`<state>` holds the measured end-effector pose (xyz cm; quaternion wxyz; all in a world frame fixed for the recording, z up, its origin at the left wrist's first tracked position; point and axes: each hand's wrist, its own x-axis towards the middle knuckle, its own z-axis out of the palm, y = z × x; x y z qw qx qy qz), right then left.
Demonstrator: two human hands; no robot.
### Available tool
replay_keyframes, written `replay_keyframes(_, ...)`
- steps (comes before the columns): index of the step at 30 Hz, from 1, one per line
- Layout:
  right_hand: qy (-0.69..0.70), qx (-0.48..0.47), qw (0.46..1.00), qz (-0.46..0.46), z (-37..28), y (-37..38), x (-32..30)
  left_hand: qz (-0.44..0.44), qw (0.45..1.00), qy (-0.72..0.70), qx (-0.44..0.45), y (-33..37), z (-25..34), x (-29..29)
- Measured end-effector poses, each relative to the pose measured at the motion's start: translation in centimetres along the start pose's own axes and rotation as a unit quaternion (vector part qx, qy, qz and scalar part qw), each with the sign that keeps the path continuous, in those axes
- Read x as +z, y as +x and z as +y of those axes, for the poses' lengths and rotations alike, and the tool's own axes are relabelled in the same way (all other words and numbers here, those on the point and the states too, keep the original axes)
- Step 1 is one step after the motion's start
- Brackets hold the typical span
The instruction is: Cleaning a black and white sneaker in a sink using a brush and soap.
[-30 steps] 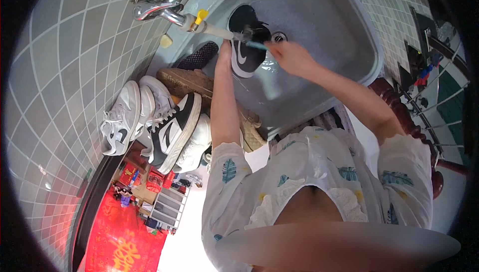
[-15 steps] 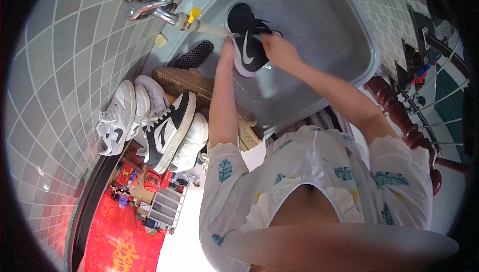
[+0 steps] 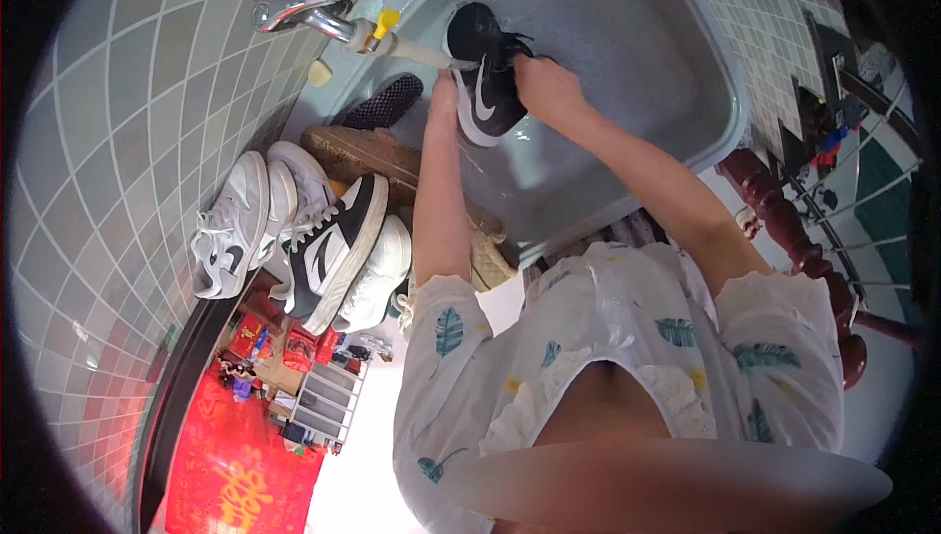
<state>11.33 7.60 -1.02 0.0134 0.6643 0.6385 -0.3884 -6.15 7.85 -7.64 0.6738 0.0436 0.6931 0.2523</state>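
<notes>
A black sneaker (image 3: 502,103) with a white side mark and white sole is held low in the grey sink basin (image 3: 627,157), beneath the tap hose (image 3: 417,51). My left hand (image 3: 445,93) grips the sneaker's left side by the sole; its fingers are mostly hidden behind the shoe. At the shoe's right side, by the laces and opening, my right hand (image 3: 545,89) is curled closed. What its fingers hold, if anything, is hidden. Water seems to run from the hose end onto the sneaker.
Left of the basin stand a chrome tap (image 3: 312,7) with a yellow valve lever (image 3: 388,21), a dark mesh item (image 3: 385,103), a brown shoe (image 3: 365,156) and several white sneakers (image 3: 232,230). A black-and-white sneaker (image 3: 333,258) leans among them. Dark red turned wood (image 3: 774,211) stands at right.
The sneaker and both hands have shifted slightly up in the picture. A teal bit that showed by my right fingertips is now out of sight.
</notes>
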Motion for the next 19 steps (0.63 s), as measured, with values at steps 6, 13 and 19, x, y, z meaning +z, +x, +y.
replay_keyframes(6, -0.009, -0.061, 0.997, -0.052, -1.4, -1.9, -1.5, 0.045, 0.993, 0.095, 0.055, 4.7, -2.6, -4.4)
replay_keyframes(13, 0.119, -0.055, 0.987, -0.092, 4.1, -4.2, -5.2, 0.045, 0.997, 0.051, 0.022, 1.6, 0.0, -1.3)
replay_keyframes(19, 0.106, -0.072, 0.992, -0.015, 9.7, -4.6, -8.4, 0.009, 0.999, -0.034, -0.028, -2.0, 2.0, 0.2)
